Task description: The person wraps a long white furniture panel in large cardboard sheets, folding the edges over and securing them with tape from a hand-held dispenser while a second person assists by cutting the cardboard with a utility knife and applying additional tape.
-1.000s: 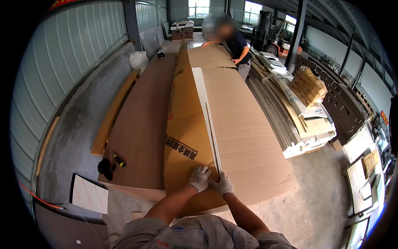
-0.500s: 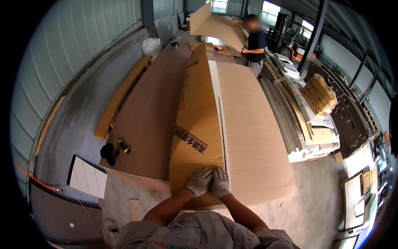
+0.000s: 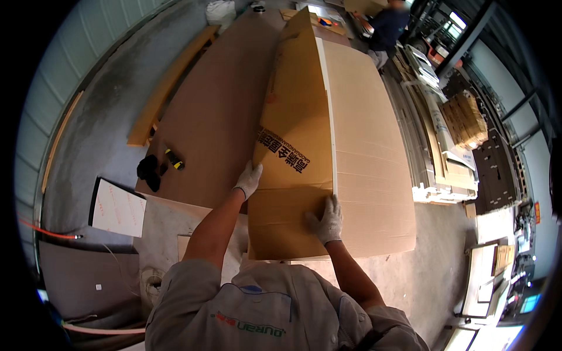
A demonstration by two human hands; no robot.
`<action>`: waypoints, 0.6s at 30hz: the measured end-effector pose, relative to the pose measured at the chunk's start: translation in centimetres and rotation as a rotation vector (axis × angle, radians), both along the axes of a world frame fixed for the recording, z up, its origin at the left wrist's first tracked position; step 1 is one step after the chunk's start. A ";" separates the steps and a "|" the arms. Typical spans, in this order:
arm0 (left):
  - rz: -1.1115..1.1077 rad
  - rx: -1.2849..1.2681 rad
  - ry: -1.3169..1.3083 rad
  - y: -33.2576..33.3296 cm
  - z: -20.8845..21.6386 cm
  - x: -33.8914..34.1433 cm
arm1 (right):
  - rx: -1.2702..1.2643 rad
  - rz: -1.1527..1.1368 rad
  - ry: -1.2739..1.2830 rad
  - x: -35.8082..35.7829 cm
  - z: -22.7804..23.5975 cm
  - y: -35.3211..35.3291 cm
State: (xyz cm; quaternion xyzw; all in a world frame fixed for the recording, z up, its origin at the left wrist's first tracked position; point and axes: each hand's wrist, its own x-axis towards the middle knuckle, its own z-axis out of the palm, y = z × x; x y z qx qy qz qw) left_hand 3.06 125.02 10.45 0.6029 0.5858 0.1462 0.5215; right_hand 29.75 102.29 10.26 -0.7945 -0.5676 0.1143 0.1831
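Observation:
A long brown cardboard sheet (image 3: 290,219) with dark print wraps a long panel, whose narrow white edge (image 3: 332,128) shows along the right. My left hand (image 3: 250,178), in a pale glove, rests against the sheet's left edge with its fingers stretched out. Lower down on the right side, my gloved right hand (image 3: 329,222) lies against the sheet near the white edge, thumb spread from the fingers. A crease crosses the sheet between the hands, and its near end is toward my body.
A broad cardboard layer (image 3: 372,152) extends right. On the brown board (image 3: 222,111) to the left lie a yellow-and-black tool (image 3: 174,159) and a black cloth-like item (image 3: 149,171). Stacked panels (image 3: 436,140) stand farther right. Another person (image 3: 387,29) is at the far end.
My hands have parted from their place together at the right edge: the left moved to the left edge, the right stayed along the right. The view tilted down. The other person's raised cardboard has lowered.

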 end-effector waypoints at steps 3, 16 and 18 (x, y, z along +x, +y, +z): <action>0.077 -0.036 -0.087 3.5 -3.6 -0.3 | 0.085 -0.255 0.135 2.9 -2.7 2.1; 0.314 -0.388 -0.709 10.6 -5.3 2.6 | -0.272 -0.251 0.713 10.7 -1.6 10.6; 0.305 -0.379 -0.690 11.7 -4.2 4.2 | -0.117 -0.209 0.645 12.2 -3.1 13.8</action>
